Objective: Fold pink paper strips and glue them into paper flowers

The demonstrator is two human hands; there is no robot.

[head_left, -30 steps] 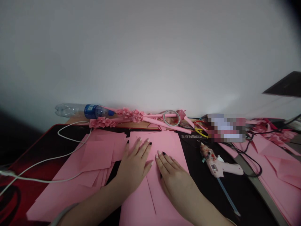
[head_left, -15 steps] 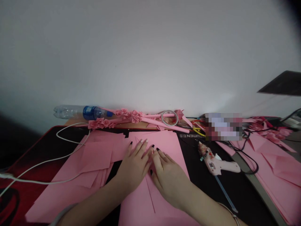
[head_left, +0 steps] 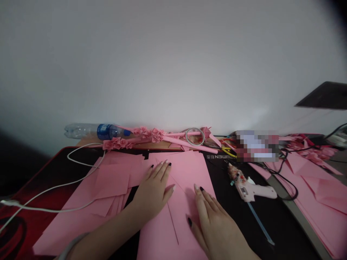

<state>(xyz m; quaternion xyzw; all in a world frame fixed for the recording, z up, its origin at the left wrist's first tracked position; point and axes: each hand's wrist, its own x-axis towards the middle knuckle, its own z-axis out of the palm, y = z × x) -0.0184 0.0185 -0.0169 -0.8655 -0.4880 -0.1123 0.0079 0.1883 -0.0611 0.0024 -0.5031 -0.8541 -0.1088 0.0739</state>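
Note:
Pink paper sheets [head_left: 187, 166] lie in front of me, with a folded piece on top whose edges show as thin dark lines. My left hand [head_left: 153, 187] rests flat on the left part of this paper, fingers stretched forward and thumb apart. On the right part lies my right hand [head_left: 215, 216], palm down, its fingers extended and thumb spread. Neither hand holds anything. Part of the folded piece is hidden under my left hand.
Smaller pink sheets [head_left: 112, 180] are piled at left, crossed by a white cable [head_left: 54, 210]. Along the wall lie a plastic bottle [head_left: 105, 131], paper flowers [head_left: 157, 134] and a tape ring [head_left: 195, 137]. A glue gun [head_left: 253, 190] and more pink paper [head_left: 322, 195] are at right.
My right hand has moved right and toward me, away from my left hand. The left hand stays nearly in place. More of the folded paper between them now shows.

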